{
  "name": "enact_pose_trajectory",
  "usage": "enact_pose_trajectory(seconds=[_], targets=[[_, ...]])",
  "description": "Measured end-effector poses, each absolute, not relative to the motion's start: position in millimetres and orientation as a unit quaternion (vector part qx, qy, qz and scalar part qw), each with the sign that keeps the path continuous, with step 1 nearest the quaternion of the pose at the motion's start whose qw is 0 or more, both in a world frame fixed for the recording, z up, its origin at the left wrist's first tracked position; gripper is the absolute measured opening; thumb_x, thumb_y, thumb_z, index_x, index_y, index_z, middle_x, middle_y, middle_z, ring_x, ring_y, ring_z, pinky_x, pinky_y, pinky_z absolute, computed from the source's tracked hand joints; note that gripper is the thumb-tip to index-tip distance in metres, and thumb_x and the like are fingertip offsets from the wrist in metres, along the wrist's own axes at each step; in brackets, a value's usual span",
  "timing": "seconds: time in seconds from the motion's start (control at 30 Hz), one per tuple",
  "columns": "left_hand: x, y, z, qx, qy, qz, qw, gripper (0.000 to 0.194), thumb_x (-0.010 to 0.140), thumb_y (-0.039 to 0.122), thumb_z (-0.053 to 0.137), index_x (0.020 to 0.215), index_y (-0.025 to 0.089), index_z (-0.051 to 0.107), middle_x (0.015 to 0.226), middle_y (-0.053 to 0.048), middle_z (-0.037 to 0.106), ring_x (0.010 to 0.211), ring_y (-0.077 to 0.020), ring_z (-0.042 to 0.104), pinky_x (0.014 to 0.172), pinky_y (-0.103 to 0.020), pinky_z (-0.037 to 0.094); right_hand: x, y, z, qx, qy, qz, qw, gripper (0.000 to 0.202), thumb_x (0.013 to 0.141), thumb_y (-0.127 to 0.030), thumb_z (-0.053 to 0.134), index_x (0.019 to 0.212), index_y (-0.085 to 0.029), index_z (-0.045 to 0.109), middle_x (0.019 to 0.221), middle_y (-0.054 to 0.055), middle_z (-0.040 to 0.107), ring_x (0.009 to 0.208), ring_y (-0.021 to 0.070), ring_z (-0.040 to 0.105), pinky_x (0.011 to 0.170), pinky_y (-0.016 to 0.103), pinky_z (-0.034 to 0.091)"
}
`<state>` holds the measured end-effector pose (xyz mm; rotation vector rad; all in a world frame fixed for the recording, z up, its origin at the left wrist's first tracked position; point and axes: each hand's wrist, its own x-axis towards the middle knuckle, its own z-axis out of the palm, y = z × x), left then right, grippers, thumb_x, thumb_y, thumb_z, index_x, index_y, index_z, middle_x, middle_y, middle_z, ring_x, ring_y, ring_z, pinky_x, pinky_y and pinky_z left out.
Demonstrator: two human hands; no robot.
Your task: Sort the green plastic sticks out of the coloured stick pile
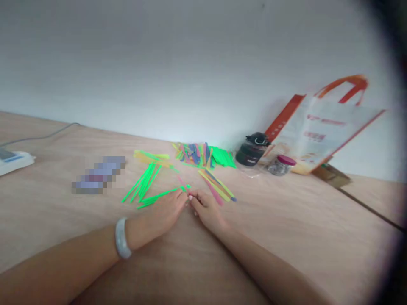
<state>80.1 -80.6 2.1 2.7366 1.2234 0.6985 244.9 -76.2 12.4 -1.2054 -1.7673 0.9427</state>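
My left hand (171, 207), with a pale bangle (122, 238) on its wrist, meets my right hand (207, 210) at the middle of the table. The fingertips of both are pinched together around a thin pink strip (182, 181) that sticks up beyond them; its lower end is hidden. Several narrow green sticks (146, 182) lie left of the hands, and some pass close behind the left fingers. Just beyond my right hand are loose pink, yellow, orange and blue strips (219, 186). Farther back, yellow and orange strips (152, 157) lie across the tops of green sticks.
Along the wall lies a pile of multicoloured strips (195, 154) beside a green bundle (222, 156). A black bottle (251, 151), a clear jar with a dark pink lid (286, 161) and a white-and-orange bag (327, 131) stand right. A pixelated flat object (100, 174) and a white device (15, 161) lie left.
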Motion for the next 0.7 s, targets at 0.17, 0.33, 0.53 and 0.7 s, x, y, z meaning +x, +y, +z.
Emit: enact_pose_trajectory(seconds=[0.17, 0.33, 0.53, 0.7], targets=[[83, -81, 12, 0.876, 0.427, 0.221, 0.032, 0.025, 0.094, 0.02, 0.031, 0.1, 0.014, 0.055, 0.098, -0.01, 0.06, 0.092, -0.0203, 0.058, 0.083, -0.037, 0.048, 248, -74, 15, -0.471, -0.701, 0.356, 0.401, 0.022, 0.083, -0.035, 0.047, 0.071, -0.021, 0.059, 0.057, -0.002, 0.051, 0.06, 0.0139, 0.05, 0.054, 0.024, 0.04], [85, -79, 21, 0.847, 0.455, 0.253, 0.104, 0.019, 0.091, 0.023, 0.04, 0.09, 0.017, 0.057, 0.09, -0.006, 0.063, 0.083, -0.0177, 0.059, 0.075, -0.03, 0.047, 252, -68, 13, -0.472, -0.702, 0.352, 0.4, 0.026, 0.083, -0.04, 0.048, 0.069, -0.021, 0.058, 0.055, -0.004, 0.048, 0.054, 0.0118, 0.044, 0.049, 0.023, 0.035], [81, -78, 27, 0.805, 0.473, 0.28, 0.225, 0.021, 0.089, 0.026, 0.043, 0.077, 0.017, 0.058, 0.073, -0.001, 0.062, 0.068, -0.0147, 0.056, 0.061, -0.025, 0.041, 259, -61, 14, -0.481, -0.684, 0.381, 0.394, 0.031, 0.081, -0.046, 0.046, 0.063, -0.021, 0.051, 0.054, -0.004, 0.045, 0.049, 0.0107, 0.041, 0.048, 0.023, 0.033], [76, -80, 28, 0.801, 0.481, 0.252, 0.251, 0.031, 0.091, 0.033, 0.039, 0.077, 0.017, 0.061, 0.069, -0.001, 0.062, 0.064, -0.0148, 0.057, 0.059, -0.026, 0.043, 290, -41, 18, -0.576, -0.618, 0.284, 0.453, 0.033, 0.084, -0.046, 0.039, 0.069, -0.02, 0.052, 0.056, -0.002, 0.046, 0.051, 0.0132, 0.044, 0.05, 0.025, 0.035]])
